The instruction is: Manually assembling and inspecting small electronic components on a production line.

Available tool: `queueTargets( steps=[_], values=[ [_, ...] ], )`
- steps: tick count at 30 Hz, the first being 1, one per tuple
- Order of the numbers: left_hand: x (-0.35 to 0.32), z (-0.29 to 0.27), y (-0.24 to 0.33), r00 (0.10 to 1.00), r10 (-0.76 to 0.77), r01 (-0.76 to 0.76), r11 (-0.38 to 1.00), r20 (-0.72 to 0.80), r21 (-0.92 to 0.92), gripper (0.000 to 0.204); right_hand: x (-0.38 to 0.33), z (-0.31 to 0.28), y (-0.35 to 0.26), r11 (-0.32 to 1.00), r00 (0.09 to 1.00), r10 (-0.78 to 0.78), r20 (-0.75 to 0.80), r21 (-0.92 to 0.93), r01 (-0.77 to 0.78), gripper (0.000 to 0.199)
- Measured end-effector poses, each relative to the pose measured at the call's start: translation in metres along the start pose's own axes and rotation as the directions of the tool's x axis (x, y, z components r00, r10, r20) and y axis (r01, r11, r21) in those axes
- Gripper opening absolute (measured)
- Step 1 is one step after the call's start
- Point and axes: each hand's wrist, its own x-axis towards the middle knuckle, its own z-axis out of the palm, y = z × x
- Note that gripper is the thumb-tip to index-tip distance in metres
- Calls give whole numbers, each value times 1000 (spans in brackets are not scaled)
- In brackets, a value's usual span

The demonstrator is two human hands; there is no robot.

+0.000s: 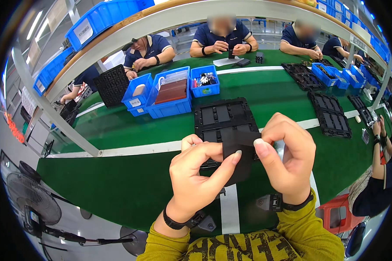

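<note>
My left hand grips a flat, black rectangular piece between thumb and bent fingers, holding it in front of my chest. At the piece's upper right corner, the thumb and curled forefinger of my right hand pinch its edge; whether a thin film is lifting there I cannot make out. Behind and below the piece lies a black moulded tray with rectangular pockets, several of them holding dark flat parts. My hands and the piece hide its near part. Each wrist wears a black band with a small grey block.
Blue bins stand beyond the tray to the left, holding brown sheets and small parts. More black trays lie at the right. Co-workers sit along the far side. A white shelf frame rises at left, near a fan; a red stool stands right.
</note>
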Motion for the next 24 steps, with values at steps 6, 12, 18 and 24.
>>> queueTargets(
  steps=[6, 12, 18, 24],
  values=[
    [-4, -2, 7, 986, -161, 168, 965, 51, -202, 16, 1, -6, 1, 989, 993, 114, 18, 91, -116, 17],
    [-7, 2, 10, 965, -260, 257, 905, 38, -340, 17, 2, -7, 2, 985, 989, 143, 41, 91, -147, 17],
    [-7, 3, 12, 953, -299, 293, 879, 43, -376, 16, 2, -6, 3, 991, 993, 111, 29, 69, -113, 16],
    [-7, 3, 13, 953, -301, 293, 874, 41, -388, 16, 2, -6, 3, 993, 995, 98, 32, 69, -100, 16]
  ],
)
